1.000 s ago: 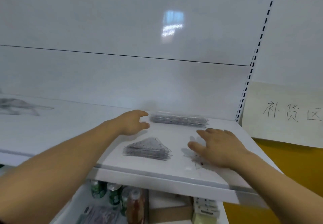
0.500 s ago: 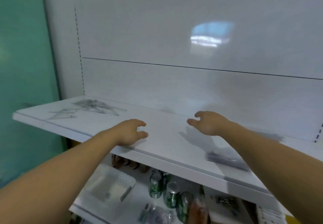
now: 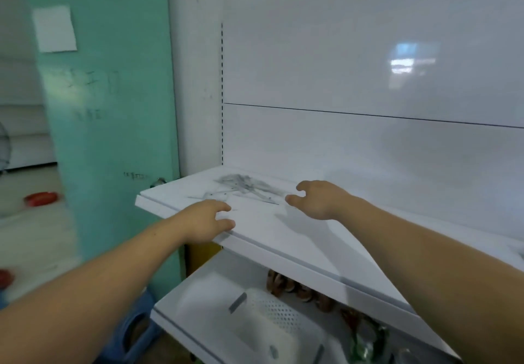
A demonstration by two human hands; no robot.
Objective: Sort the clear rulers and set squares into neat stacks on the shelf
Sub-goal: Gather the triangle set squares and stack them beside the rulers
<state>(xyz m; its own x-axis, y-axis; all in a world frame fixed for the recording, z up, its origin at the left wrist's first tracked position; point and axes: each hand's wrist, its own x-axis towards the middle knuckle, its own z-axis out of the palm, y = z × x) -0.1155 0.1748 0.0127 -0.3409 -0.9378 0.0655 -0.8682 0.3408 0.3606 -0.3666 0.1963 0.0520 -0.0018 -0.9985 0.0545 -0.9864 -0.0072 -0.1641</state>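
Currently, both bare hands reach forward over the white shelf (image 3: 283, 238). The left grip (image 3: 207, 219) sits at the shelf's front edge with its fingers loosely curled and slightly spread; it holds nothing. Whether its thumb touches the shelf edge cannot be told. The right grip (image 3: 317, 199) is above the shelf surface, with its shadow on the shelf just below it. Its fingers are loosely curled, the thumb stands apart from them, and it holds nothing.

The loose pile of clear rulers and set squares (image 3: 246, 187) lies on the shelf just beyond the left grip and just to the left of the right grip, near the shelf's far left end. The pieces overlap at mixed angles; blur hides the single shapes. Neither grip touches the pile.

Below both grips, a lower shelf (image 3: 175, 318) carries a white perforated basket (image 3: 272, 312). To the left of the left grip stands a green door (image 3: 113, 122) with a paper sheet (image 3: 54, 28) fixed on it.
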